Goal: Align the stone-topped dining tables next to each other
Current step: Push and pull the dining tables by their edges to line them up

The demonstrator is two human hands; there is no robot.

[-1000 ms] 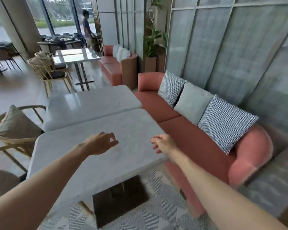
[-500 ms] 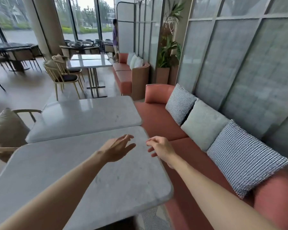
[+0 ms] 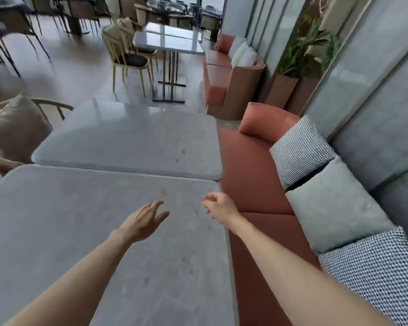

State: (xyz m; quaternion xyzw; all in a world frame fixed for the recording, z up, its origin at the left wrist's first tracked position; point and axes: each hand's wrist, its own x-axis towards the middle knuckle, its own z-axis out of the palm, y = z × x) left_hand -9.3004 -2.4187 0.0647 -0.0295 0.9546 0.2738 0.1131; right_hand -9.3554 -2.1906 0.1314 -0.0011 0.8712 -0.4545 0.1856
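**Two stone tables side by side, both hands empty above the near one**

Here the near stone-topped table (image 3: 57, 231) filled the lower left of the view, and the far stone-topped table (image 3: 127, 142) lay just beyond it, their long edges close together with a thin dark seam between. The far top stuck out slightly further toward the red sofa (image 3: 252, 175) on the right. The left hand (image 3: 143, 220) was over the near table, fingers spread and loose, holding nothing. The right hand (image 3: 219, 205) was near that table's sofa-side edge, fingers half curled, also empty. Whether either hand touched the stone could not be told. Checked and grey cushions (image 3: 335, 203) lined the sofa.
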